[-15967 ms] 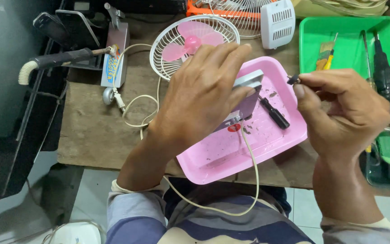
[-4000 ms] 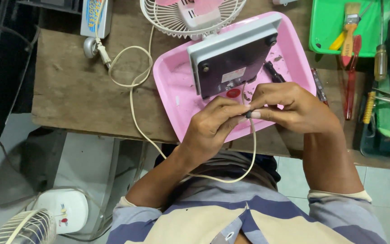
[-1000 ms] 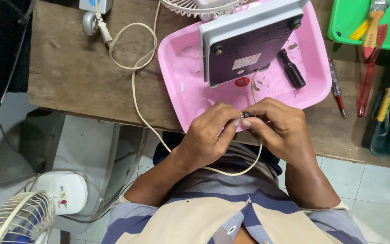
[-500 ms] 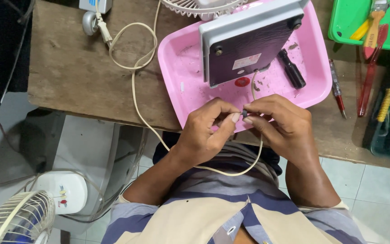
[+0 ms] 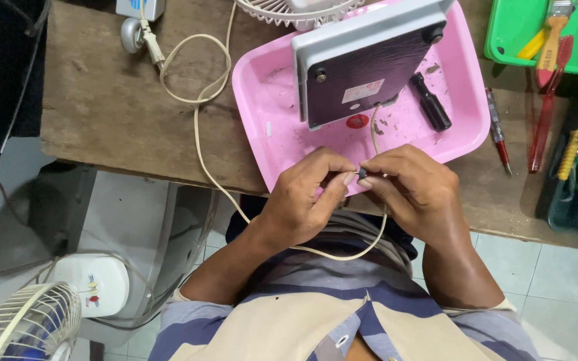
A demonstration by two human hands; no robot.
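**Both hands pinched on a small dark cord fitting at the near edge of the pink tray**

Left hand (image 5: 302, 200): thumb and forefinger closed in a pinch, tips meeting the right hand's at a small dark fitting (image 5: 362, 174) on the cream power cord (image 5: 199, 144). Other fingers curled under. Grasping, not released.

Right hand (image 5: 416, 190): fingers bent in, fingertips pressed on the same fitting from the right side. Also a pinch grip. What exactly the fitting is, cannot tell; it is mostly hidden by the fingertips.

Fitting sits just over the near rim of the pink tray (image 5: 262, 100), between the two hands.

Cord: one run rises from the fitting to the near edge of the grey appliance base (image 5: 362, 67), which lies in the tray with its dark underside up. The other run loops down below the hands across the person's striped shirt, then back up over the wooden workbench (image 5: 108, 107) toward the far left, ending at a plug (image 5: 150, 41).

In tray, right of the base: a short black tool handle (image 5: 429, 101), some loose debris.

Right of tray, on the bench: a red-tipped tester screwdriver (image 5: 496, 130). Far right: green tray (image 5: 513, 33) holding a paintbrush and hand tools.

Far edge, centre: white fan grille (image 5: 289, 10). Near left, on the floor: a small white fan (image 5: 55, 307).
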